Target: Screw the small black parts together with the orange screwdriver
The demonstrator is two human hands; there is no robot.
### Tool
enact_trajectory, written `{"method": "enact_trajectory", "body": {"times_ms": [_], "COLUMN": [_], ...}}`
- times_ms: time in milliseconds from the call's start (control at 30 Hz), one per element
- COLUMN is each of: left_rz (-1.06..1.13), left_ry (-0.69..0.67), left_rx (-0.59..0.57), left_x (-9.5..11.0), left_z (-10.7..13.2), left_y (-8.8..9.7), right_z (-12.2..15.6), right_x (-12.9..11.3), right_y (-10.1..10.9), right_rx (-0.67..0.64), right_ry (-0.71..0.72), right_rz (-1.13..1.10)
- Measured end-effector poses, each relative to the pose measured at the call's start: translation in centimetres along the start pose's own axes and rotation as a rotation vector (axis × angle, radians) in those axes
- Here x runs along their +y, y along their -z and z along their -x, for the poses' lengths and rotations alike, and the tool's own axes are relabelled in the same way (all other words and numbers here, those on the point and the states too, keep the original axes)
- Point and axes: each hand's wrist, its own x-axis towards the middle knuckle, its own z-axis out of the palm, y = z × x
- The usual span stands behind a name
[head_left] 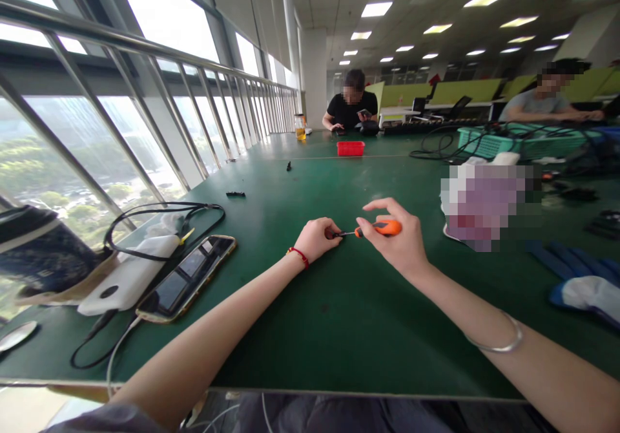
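My left hand (318, 238) is closed around a small dark part (331, 233) just above the green table. Most of that part is hidden by my fingers. An orange-handled screwdriver (387, 227) lies level in my right hand (403, 239), its handle against the palm and its thumb side, with the index finger raised and curved away. The metal shaft points left, and its tip meets the dark part at my left fingertips. Farther off on the table lie two small black pieces, one (236, 194) to the left and another (289, 166) beyond it.
Left on the green table (310, 342) are a phone (188, 278), a white power bank (130, 274) and black cable. A red tray (351, 148) stands ahead. At right are a teal basket (527, 143) and a blue-white glove (586, 291). Two people sit farther off.
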Motion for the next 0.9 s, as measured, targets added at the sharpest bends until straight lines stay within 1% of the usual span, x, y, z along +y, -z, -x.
{"method": "enact_trajectory", "body": {"times_ms": [67, 167, 233, 300, 367, 433, 500, 633, 700, 800, 900], "left_rz": [-0.003, 0.011, 0.02, 0.02, 0.015, 0.008, 0.007, 0.011, 0.009, 0.004, 0.003], "left_ry": [0.003, 0.005, 0.009, 0.006, 0.001, 0.001, 0.001, 0.001, 0.007, 0.015, 0.021], "left_rx": [0.002, -0.004, -0.01, -0.008, 0.001, 0.008, 0.008, 0.001, -0.001, 0.0, -0.002], "left_x": [0.01, -0.11, -0.19, -0.21, -0.19, -0.18, -0.24, -0.36, -0.33, -0.21, -0.1], "left_z": [-0.02, -0.05, -0.07, -0.06, -0.04, -0.03, -0.03, -0.06, -0.06, -0.05, -0.04], "left_y": [0.0, -0.1, -0.17, -0.19, -0.18, -0.16, -0.17, -0.17, -0.14, -0.08, -0.04], "right_z": [0.03, 0.0, -0.06, -0.09, -0.06, -0.02, 0.0, -0.04, -0.04, 0.05, 0.09], "right_x": [-0.11, 0.06, 0.14, 0.0, -0.29, -0.53, -0.56, -0.24, -0.24, -0.51, -0.63], "right_y": [-0.03, -0.19, -0.22, -0.13, 0.01, 0.08, 0.02, -0.17, -0.13, 0.04, 0.08], "right_rx": [-0.01, 0.039, 0.06, 0.036, -0.016, -0.057, -0.047, 0.033, 0.049, 0.024, 0.019], "right_ry": [0.005, 0.067, 0.083, 0.037, -0.037, -0.065, -0.039, 0.045, 0.02, -0.055, -0.035], "right_rz": [-0.007, -0.048, -0.06, -0.037, -0.004, 0.006, -0.018, -0.091, -0.059, 0.027, 0.024]}}
